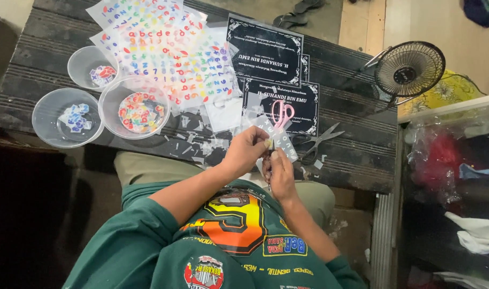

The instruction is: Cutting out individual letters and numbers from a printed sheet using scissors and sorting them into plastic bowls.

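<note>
My left hand [246,151] pinches a clear sticker strip [280,138] with white letters, and a small yellowish bit sits at its fingertips. My right hand [279,172] is curled just below, its fingertips against the strip's lower edge. Both hands hover at the near edge of a dark wooden table [351,155]. Pink-handled scissors [282,113] lie just beyond the strip on a black printed card [303,109]. Dark scissors [318,143] rest to the right of my hands.
Sheets of colourful letter stickers [169,48] cover the table's far left. Three clear bowls [67,119] [138,107] [92,65] hold cut stickers. A second black card [263,47] lies further back. A small black fan [409,69] stands at the right. Paper scraps [201,147] litter the near edge.
</note>
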